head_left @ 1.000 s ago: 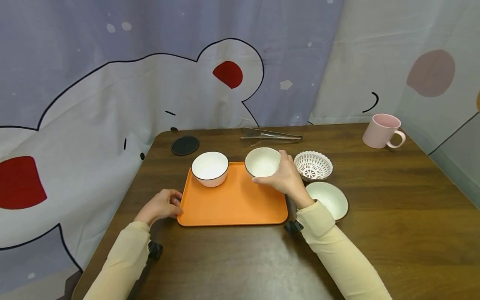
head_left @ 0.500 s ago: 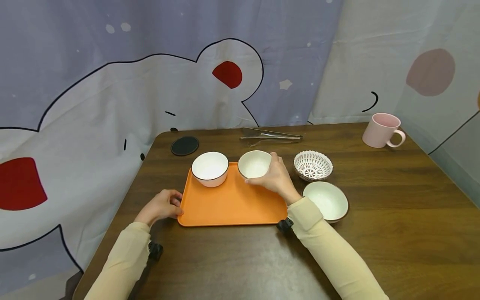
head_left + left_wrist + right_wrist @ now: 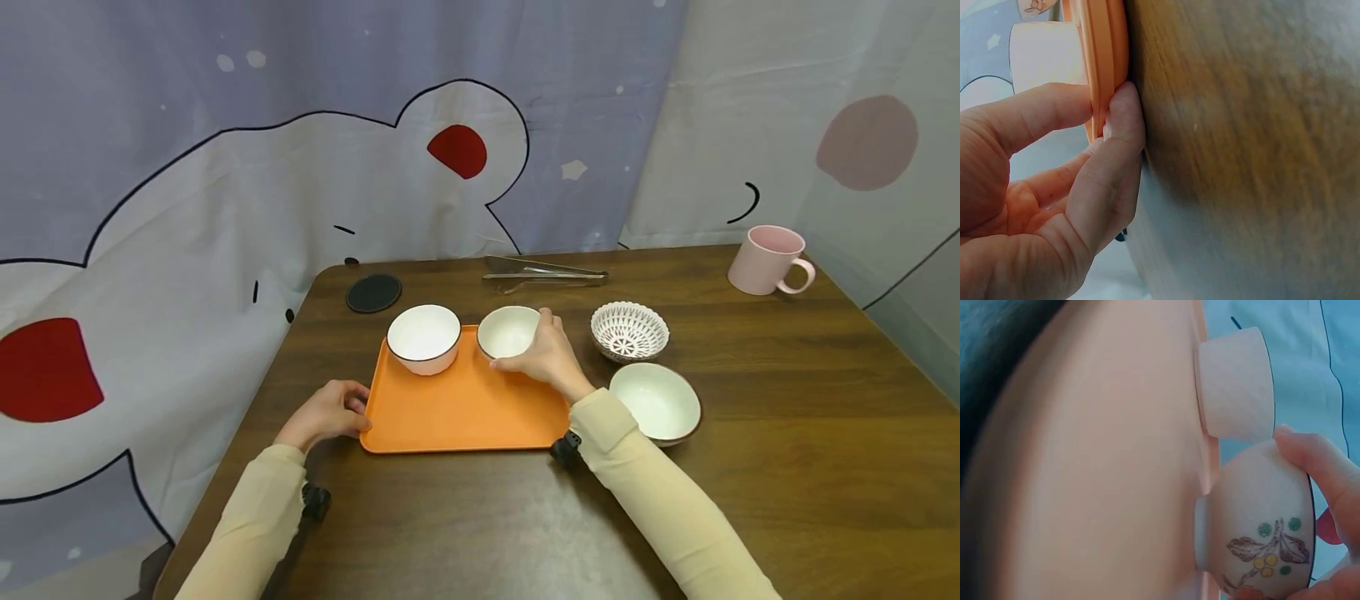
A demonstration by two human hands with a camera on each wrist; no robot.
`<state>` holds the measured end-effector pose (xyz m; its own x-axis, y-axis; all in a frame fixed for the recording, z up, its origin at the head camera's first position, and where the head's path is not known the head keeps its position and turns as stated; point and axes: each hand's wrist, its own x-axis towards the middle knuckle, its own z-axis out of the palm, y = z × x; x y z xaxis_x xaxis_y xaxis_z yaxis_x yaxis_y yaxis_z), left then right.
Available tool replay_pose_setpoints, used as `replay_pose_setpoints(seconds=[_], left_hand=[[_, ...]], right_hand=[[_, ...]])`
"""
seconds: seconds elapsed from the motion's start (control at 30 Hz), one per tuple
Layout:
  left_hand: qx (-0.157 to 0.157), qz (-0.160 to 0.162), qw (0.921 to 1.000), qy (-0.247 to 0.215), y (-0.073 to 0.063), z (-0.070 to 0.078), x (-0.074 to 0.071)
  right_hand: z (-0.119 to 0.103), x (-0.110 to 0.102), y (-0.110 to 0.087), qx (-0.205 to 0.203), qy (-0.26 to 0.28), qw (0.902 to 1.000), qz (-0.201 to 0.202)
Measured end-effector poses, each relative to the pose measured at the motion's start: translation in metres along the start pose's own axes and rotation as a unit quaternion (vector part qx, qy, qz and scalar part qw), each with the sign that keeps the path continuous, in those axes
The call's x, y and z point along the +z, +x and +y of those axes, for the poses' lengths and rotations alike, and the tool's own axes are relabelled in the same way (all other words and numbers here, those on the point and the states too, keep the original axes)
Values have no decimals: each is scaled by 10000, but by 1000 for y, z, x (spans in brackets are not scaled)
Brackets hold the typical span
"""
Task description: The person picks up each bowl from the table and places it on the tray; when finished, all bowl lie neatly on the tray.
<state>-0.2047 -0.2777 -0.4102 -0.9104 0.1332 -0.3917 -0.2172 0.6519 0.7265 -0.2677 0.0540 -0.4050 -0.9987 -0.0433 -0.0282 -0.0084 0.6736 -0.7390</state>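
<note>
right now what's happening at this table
A person is loading bowls onto an orange tray. The right hand grips a white bowl that sits at the tray's far edge, beside another white bowl on the tray. The left hand pinches the tray's left rim. A patterned bowl and a plain bowl sit on the table to the right of the tray.

A dark wooden table [image 3: 787, 467] stands against a pale curtain [image 3: 225, 167] printed with a cartoon bear.
</note>
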Motion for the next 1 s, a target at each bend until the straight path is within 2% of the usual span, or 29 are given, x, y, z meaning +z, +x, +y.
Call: replay_pose_setpoints(seconds=[0.2,0.4,0.6,0.83,1.0], left_hand=[[-38,4,10000,39,1,0,1],[-35,39,9999,89,1,0,-1],[-102,88,9998,130,0,-3,3],[24,50,9999,146,0,-1,5],[13,102,9998,193,-1,2,4]], right_hand=[[2,2,1,127,163,9996,-215],[-1,7,2,126,92,9998,-129],[-2,10,2,465,218,9984,-249],[-2,3,-3,725,373,9964,-235],[-4,-7,-9,729,64,9973,0]])
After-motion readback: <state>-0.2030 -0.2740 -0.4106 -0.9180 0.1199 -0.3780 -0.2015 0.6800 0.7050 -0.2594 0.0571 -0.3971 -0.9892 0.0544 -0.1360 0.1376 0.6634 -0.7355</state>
